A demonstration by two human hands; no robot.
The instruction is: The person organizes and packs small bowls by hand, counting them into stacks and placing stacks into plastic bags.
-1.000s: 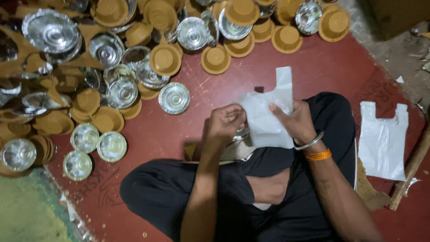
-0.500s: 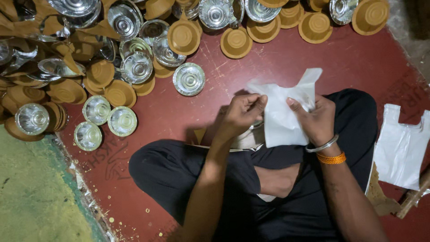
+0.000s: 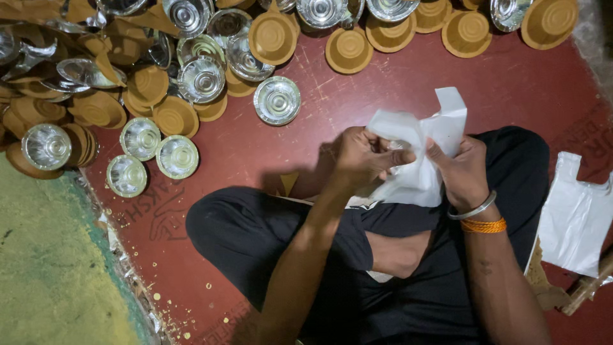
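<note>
Right now I see my left hand [image 3: 361, 160] clenched on the left edge of a white plastic bag [image 3: 418, 150], fingers curled tight over the crumpled film, thumb pressing toward the middle. My right hand [image 3: 461, 171] grips the same bag from the other side, fingers folded under its lower right part, with a silver bangle [image 3: 472, 209] and an orange thread band [image 3: 483, 225] on that wrist. The bag sits between both hands, lifted above my crossed legs, and one handle loop sticks up above the right hand. Something seems tucked inside the bag where the thumbs meet, but I cannot tell what it is.

Below the hands, my legs in black trousers [image 3: 268, 236] are folded on the red floor [image 3: 383, 89]. Off to my right, well apart from the hands, a second white bag [image 3: 575, 214] lies flat on the floor. Ahead of my left hand, a single silver foil bowl [image 3: 276, 100] rests alone on the red surface. Farther left, three more silver bowls [image 3: 148, 156] sit close together beside a heap of brown paper bowls [image 3: 96, 105] mixed with shiny ones. Along the top edge runs a row of brown bowls [image 3: 349, 49] lying upside down. A greenish patch of ground [image 3: 51, 268] borders the red floor at lower left.
</note>
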